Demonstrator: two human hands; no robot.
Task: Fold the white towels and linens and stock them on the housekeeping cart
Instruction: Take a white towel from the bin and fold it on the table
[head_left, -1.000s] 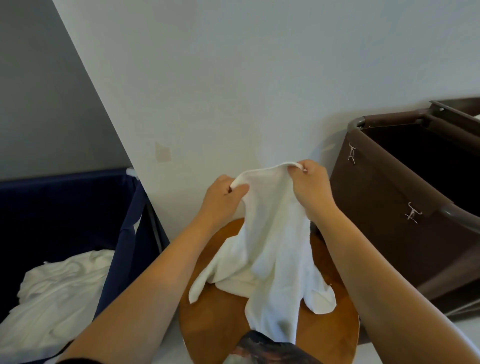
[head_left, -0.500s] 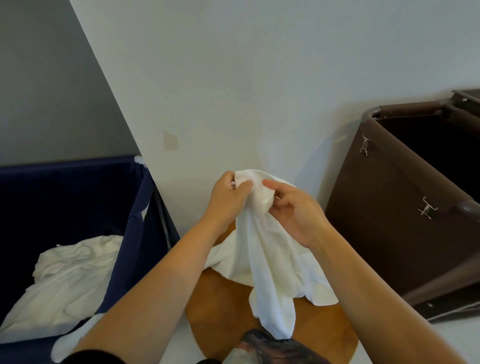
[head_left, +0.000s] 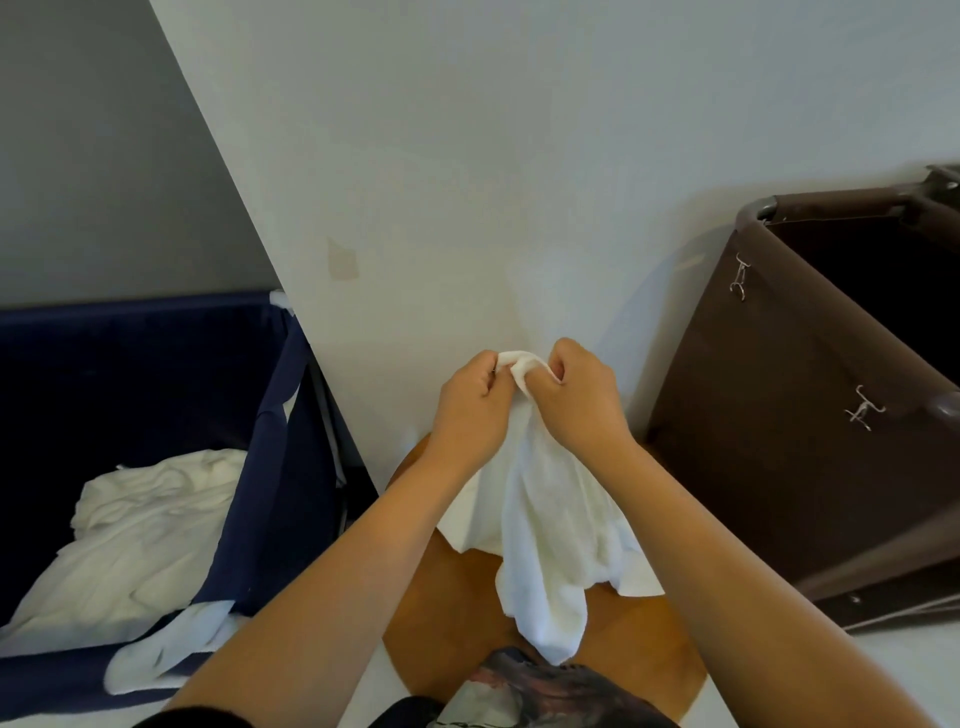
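now left hand (head_left: 475, 402), right hand (head_left: 576, 397) both pinching towel (head_left: 550, 525) top.

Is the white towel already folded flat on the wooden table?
No, the left hand and the right hand pinch the top of the white towel, which hangs bunched over the wooden table.

One head-worn camera (wide-angle) looks forward and down, close over the round tabletop (head_left: 452, 613), facing the wall (head_left: 519, 156).
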